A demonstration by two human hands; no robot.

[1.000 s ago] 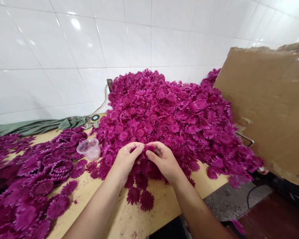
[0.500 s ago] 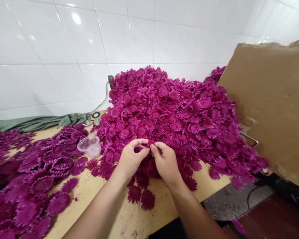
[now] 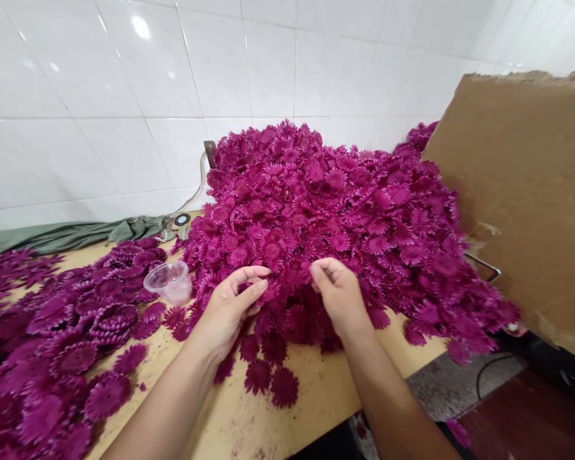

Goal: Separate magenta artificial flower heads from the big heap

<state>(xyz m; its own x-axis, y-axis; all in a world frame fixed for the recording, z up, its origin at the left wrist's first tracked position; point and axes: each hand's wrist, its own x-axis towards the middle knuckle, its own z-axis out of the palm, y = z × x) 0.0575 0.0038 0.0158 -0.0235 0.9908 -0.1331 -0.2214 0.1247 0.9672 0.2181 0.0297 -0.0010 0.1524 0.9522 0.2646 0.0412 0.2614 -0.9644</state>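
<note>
A big heap of magenta artificial flower pieces [image 3: 326, 204], round with toothed petal edges, rises in front of me. My left hand [image 3: 239, 300] is at the heap's near side, thumb and index finger brought together in a pinch. To its right, my right hand [image 3: 338, 291] has its thumb and fingertips closed together, pointing left. Magenta petals lie right behind both sets of fingertips, so what each pinch holds blends in and I cannot make it out. Below the hands, several darker flower pieces [image 3: 284, 387] hang over or lie on the tabletop [image 3: 311, 402].
A clear plastic cup [image 3: 170, 282] stands left of the heap. More stacked flower pieces [image 3: 76, 354] spread over the left side. Green cloth [image 3: 76, 235] lies along the tiled wall [image 3: 124, 153]. A large cardboard sheet [image 3: 517, 204] leans at the right, beside the table edge.
My hands, which met fingertip to fingertip, have drawn apart: the left moved left, the right moved right. The view has shifted slightly.
</note>
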